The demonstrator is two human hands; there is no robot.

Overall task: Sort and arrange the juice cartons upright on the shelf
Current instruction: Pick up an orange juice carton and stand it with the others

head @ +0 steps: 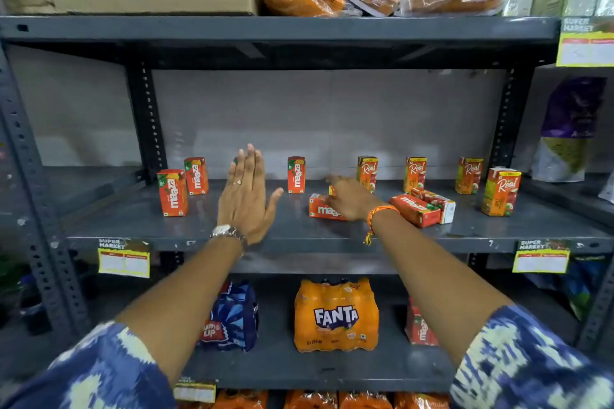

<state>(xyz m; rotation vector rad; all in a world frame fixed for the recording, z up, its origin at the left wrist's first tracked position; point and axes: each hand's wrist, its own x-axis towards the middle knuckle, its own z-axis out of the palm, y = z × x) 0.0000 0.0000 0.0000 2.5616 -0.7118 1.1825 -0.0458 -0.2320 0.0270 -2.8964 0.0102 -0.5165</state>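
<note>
My right hand (349,201) fingers curled on a toppled red Maaza carton (324,208), its right end hidden, my left hand (247,194) at nine o'clock, fingers spread flat, empty

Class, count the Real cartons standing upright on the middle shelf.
4: three along the back, at and, and one nearer the front right. More may be hidden.
</note>
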